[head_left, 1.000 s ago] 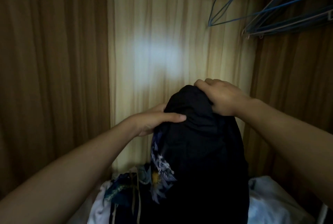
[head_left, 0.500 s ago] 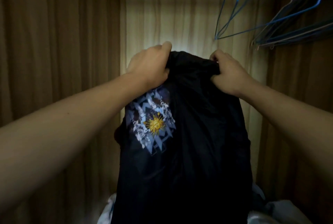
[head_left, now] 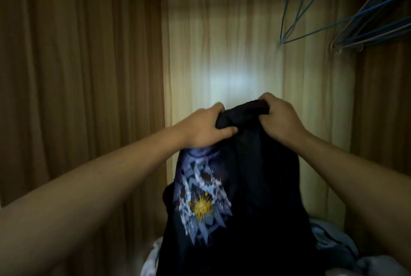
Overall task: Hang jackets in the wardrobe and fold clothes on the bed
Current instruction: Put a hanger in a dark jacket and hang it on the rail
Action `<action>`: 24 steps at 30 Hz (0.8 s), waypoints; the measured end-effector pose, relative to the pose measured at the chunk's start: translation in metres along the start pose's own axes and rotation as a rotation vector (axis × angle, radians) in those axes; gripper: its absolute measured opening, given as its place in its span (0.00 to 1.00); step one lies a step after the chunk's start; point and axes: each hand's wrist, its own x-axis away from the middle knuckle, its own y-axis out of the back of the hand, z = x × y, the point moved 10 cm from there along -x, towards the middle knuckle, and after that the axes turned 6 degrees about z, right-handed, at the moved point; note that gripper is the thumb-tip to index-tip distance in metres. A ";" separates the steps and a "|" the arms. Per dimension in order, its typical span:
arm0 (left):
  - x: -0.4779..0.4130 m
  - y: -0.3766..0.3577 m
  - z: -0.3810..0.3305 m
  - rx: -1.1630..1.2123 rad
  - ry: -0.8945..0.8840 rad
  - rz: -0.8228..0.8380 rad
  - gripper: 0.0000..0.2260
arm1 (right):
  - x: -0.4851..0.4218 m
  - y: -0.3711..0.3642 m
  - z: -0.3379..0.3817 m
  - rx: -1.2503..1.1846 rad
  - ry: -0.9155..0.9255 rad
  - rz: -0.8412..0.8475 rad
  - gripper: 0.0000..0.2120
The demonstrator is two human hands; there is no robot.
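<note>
My left hand [head_left: 205, 128] and right hand [head_left: 281, 118] both clutch the dark jacket's [head_left: 255, 186] top edge at frame centre, inside the wardrobe [head_left: 77, 64].

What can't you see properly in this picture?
All in the head view:
Black garment: bottom cut off by the lower edge; jacket or shirt, cannot tell.
Its print: smeared by motion blur.
Blue hangers: hooks cut off by the top edge.
Pale clothes: mostly hidden behind the garment.
</note>
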 end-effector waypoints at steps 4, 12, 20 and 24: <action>0.019 -0.065 0.027 0.608 0.037 0.215 0.22 | -0.009 0.000 0.016 0.166 0.093 -0.046 0.14; 0.036 -0.188 0.077 0.894 0.179 0.246 0.28 | -0.009 0.004 -0.015 0.068 0.054 -0.055 0.18; 0.031 -0.207 0.123 0.376 0.210 -0.054 0.14 | 0.006 0.005 -0.087 0.374 -0.046 0.192 0.14; 0.018 -0.141 0.135 0.157 0.188 -0.244 0.09 | 0.037 -0.019 -0.132 0.780 -0.177 0.570 0.15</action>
